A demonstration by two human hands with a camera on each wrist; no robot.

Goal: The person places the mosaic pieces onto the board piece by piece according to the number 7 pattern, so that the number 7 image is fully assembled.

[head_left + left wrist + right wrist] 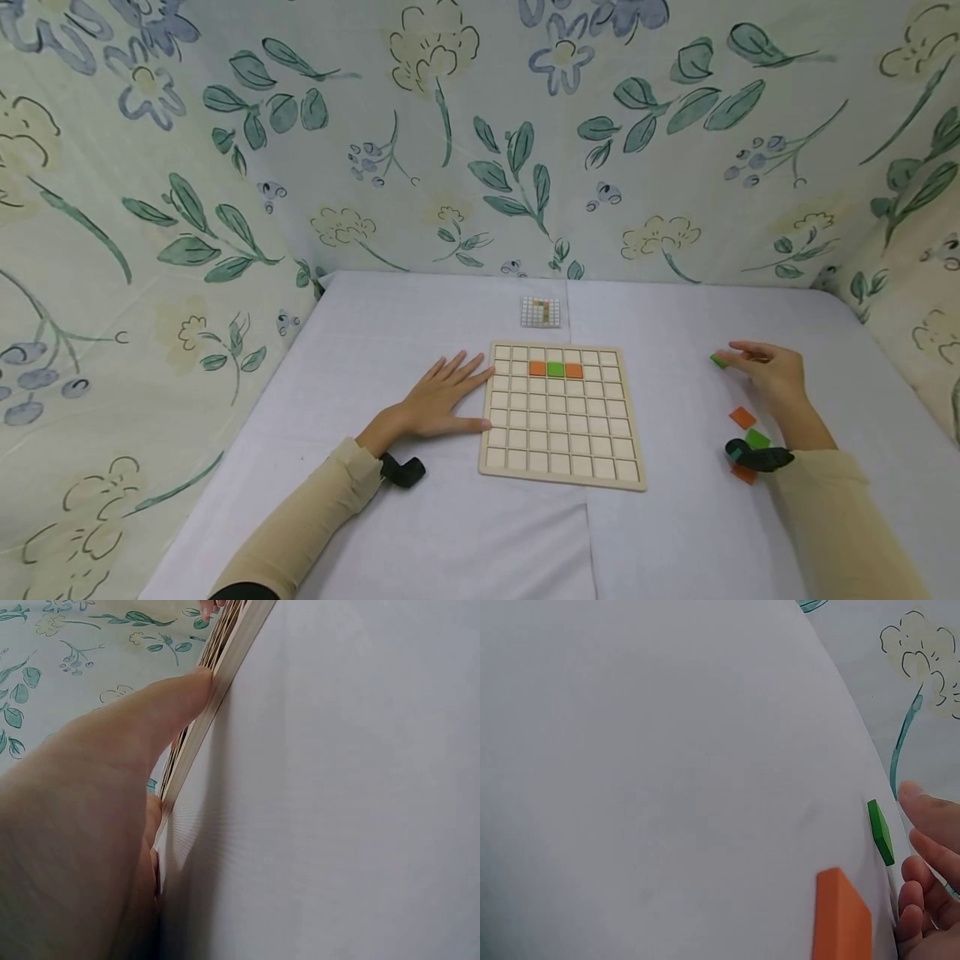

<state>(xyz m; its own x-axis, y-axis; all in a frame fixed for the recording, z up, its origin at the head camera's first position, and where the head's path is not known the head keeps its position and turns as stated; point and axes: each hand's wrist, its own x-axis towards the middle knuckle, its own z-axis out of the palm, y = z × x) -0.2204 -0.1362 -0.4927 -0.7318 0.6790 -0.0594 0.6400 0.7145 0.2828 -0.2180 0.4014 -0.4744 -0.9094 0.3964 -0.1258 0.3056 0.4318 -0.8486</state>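
Note:
My left hand (442, 402) lies palm down with its fingers spread, touching the left edge of a pale wooden grid board (566, 485). In the left wrist view, the thumb (176, 705) meets the board's side. An orange tile (537, 368), a green tile (555, 369) and another orange tile (573, 371) sit side by side in the grid. Over at the right, my right hand (772, 375) hovers at a loose green tile (881, 832) with its fingers bent. A small gap separates that tile from the fingers in the right wrist view.
Closer to the right wrist lie a loose orange tile (742, 417), a green tile (757, 439) and an orange tile (744, 474) partly covered by the wrist strap. A small grid pattern card (540, 312) lies behind the board on the white cloth. Floral fabric (450, 167) hangs behind the table.

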